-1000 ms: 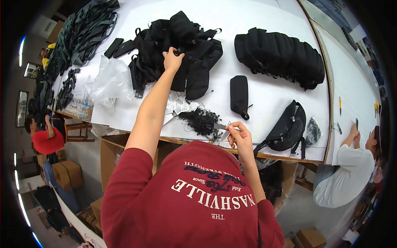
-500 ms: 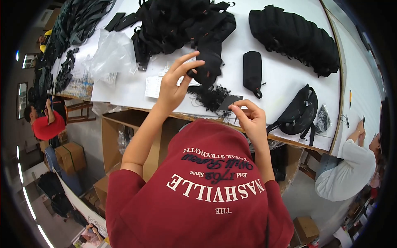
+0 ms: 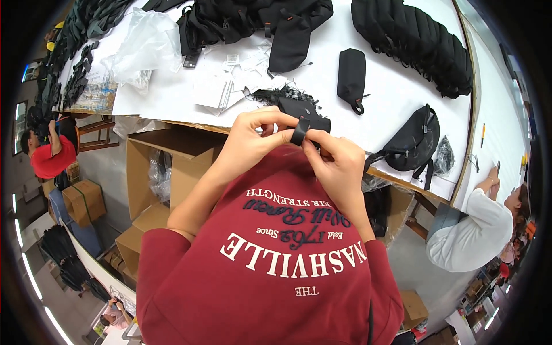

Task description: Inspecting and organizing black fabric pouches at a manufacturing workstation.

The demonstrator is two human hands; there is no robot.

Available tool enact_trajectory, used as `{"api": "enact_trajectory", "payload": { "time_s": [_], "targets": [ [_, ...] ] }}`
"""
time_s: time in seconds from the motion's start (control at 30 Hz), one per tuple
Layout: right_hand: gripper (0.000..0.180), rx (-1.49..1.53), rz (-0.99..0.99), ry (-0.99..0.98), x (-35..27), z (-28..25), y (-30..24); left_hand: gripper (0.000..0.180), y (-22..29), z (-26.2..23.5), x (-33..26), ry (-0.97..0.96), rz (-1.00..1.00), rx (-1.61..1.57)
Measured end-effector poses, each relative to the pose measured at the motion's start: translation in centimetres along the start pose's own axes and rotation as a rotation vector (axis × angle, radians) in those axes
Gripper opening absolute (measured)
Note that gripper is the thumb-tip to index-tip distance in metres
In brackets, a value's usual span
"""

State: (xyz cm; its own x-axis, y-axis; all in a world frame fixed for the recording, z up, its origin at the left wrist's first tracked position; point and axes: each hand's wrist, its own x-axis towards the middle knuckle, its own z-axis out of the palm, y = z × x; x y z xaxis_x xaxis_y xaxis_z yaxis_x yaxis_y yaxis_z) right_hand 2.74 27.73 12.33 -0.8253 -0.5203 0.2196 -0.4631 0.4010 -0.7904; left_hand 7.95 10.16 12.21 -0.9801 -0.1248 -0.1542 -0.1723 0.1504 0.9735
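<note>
My left hand (image 3: 261,133) and my right hand (image 3: 336,158) meet just in front of the table edge, both closed in a pinch. Between their fingertips is a short black loop (image 3: 299,132), smooth and bent round. A flat black piece (image 3: 299,109), perhaps a card tag, shows just beyond the fingers; I cannot tell whether it joins the loop. Behind it lies a tangle of thin black strings (image 3: 282,94). White paper slips (image 3: 221,92) are spread to the left of the strings. A black pouch (image 3: 290,46) lies farther back, against the heap of black bags (image 3: 230,23).
A single black pouch (image 3: 351,77) and a black waist bag (image 3: 415,141) lie to the right. Behind them is a row of black pouches (image 3: 414,46). Clear plastic bags (image 3: 146,46) sit at left. Below the table stands an open carton (image 3: 192,172). Another person (image 3: 474,230) sits at right.
My left hand has come down from the pouch by the heap and joined my right hand. The right hand has shifted slightly left, and both now pinch the black loop.
</note>
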Motion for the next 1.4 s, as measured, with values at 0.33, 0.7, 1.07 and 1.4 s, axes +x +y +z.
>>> {"api": "enact_trajectory", "payload": {
  "time_s": [0.33, 0.7, 1.07, 1.4],
  "targets": [
    [0.006, 0.241, 0.202, -0.154, -0.7, 1.0, 1.2, 0.007, -0.7, 1.3, -1.4, 0.196, 0.309, 0.264],
    [0.014, 0.935, 0.287, -0.254, -1.6, 0.6, 2.5, 0.013, 0.2, 1.2, -2.6, -0.032, -0.072, -0.685],
    [0.013, 1.221, 0.372, -0.449, -1.4, -0.1, 3.2, 0.009, 2.1, 2.1, -2.9, -0.004, -0.2, -0.531],
    [0.018, 0.963, 0.118, -0.161, -2.4, 0.1, 1.9, 0.009, 1.6, 2.6, -3.0, -0.016, -0.174, -0.313]
  ]
}}
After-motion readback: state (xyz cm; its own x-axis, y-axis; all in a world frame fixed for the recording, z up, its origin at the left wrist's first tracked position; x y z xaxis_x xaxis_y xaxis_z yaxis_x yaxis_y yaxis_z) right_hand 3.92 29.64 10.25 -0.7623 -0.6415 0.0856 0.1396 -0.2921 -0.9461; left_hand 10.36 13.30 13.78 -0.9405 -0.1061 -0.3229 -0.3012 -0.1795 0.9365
